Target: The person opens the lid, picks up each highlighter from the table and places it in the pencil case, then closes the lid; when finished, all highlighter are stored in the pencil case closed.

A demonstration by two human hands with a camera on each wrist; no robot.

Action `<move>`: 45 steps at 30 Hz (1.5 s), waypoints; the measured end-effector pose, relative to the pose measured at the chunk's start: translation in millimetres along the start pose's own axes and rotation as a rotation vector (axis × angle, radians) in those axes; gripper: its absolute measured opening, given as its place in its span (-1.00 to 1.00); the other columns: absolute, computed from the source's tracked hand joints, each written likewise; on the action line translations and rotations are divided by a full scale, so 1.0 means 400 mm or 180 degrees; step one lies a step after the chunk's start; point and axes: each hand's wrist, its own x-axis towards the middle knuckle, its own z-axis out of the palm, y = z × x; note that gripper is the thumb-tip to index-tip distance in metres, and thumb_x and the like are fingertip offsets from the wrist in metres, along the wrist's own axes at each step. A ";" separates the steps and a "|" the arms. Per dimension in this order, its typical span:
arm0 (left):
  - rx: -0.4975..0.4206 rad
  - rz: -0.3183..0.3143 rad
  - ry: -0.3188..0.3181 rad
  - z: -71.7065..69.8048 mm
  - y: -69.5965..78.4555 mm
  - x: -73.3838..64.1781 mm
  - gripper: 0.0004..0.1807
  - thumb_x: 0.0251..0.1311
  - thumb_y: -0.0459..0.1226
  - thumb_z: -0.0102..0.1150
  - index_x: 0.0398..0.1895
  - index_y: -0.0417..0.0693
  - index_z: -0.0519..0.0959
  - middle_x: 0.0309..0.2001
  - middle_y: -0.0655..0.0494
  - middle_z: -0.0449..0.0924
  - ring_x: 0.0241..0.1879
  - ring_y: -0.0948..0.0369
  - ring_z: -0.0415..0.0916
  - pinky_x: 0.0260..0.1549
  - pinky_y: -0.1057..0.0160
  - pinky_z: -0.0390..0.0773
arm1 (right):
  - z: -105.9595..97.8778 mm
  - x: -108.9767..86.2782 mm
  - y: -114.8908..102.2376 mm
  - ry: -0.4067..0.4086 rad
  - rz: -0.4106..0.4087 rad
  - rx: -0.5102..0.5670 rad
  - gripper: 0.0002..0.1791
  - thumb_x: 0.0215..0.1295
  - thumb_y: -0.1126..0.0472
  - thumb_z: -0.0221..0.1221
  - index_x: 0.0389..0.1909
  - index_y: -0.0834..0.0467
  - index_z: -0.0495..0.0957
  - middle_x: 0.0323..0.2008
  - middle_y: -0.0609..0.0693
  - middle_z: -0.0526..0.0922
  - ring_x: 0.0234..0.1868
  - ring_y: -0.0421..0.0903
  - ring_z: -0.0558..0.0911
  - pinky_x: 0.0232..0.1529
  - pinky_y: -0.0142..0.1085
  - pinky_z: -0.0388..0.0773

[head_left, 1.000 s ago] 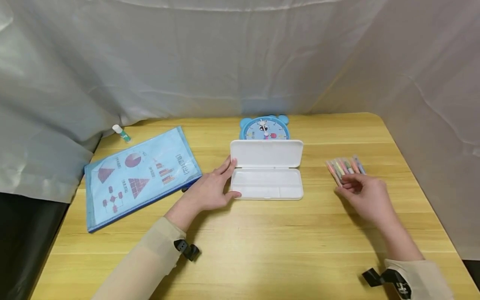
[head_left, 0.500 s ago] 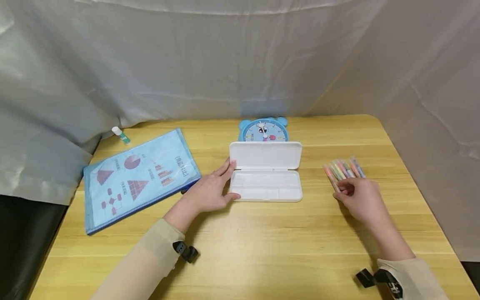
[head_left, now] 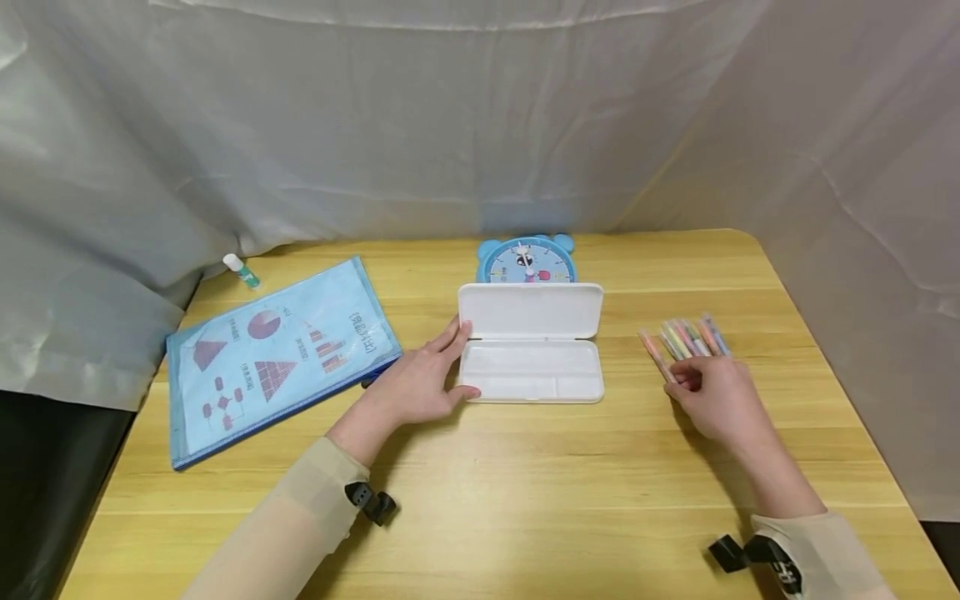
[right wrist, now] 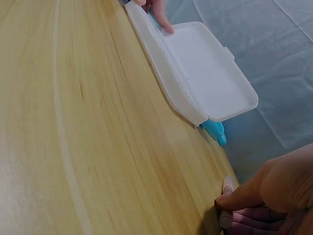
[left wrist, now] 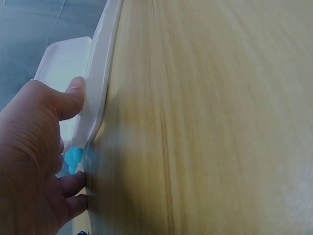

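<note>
A white pencil case (head_left: 531,371) lies with its lid raised in the middle of the table, and its shallow compartments hold nothing visible. My left hand (head_left: 420,379) holds the case at its left end, thumb at the front corner and fingers by the lid's edge. In the left wrist view, that thumb (left wrist: 74,98) presses the case wall. To the right, my right hand (head_left: 716,398) pinches an orange pen (head_left: 656,353) between thumb and fingers. A fan of several coloured pens (head_left: 686,335) lies just beyond that hand, their lower ends hidden by it.
Behind the case lies a blue toy clock (head_left: 528,260) with round ears, partly covered by the raised lid. A blue zip document bag (head_left: 281,358) lies at the left, a glue stick (head_left: 242,271) beyond it. Grey cloth (head_left: 480,125) hangs behind the wooden table (head_left: 525,492).
My right hand has shifted slightly left, drawing the orange pen apart from the other pens. The left hand stays on the pencil case.
</note>
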 end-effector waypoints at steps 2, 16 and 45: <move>-0.0005 0.0000 -0.0004 -0.001 0.001 -0.001 0.13 0.41 0.26 0.20 0.74 0.03 -0.22 0.71 -0.05 -0.23 0.22 -0.20 0.59 0.13 -0.08 0.60 | 0.001 0.000 0.000 0.0002 -0.0029 -0.0012 -0.86 0.22 0.39 0.46 -0.27 0.40 0.76 -0.46 0.05 0.74 -0.43 -0.04 0.68 -0.39 -0.19 0.60; -0.0012 0.0018 0.0002 -0.001 0.000 -0.001 0.12 0.41 0.26 0.20 0.74 0.04 -0.20 0.71 -0.02 -0.25 0.31 -0.19 0.51 0.14 -0.08 0.60 | -0.013 -0.008 0.000 0.0000 -0.0017 0.0248 -0.82 0.33 0.40 0.38 -0.12 0.43 0.74 -0.37 0.10 0.74 -0.36 -0.03 0.65 -0.43 -0.38 0.54; -0.0002 0.0016 -0.0018 0.001 -0.002 0.002 0.11 0.42 0.26 0.18 0.73 0.01 -0.21 0.71 0.00 -0.31 0.25 -0.16 0.57 0.10 -0.04 0.61 | -0.068 0.052 -0.122 0.0115 -0.0552 0.0533 -0.82 0.33 0.44 0.39 -0.07 0.28 0.77 -0.25 0.10 0.80 -0.26 0.07 0.75 -0.26 -0.52 0.51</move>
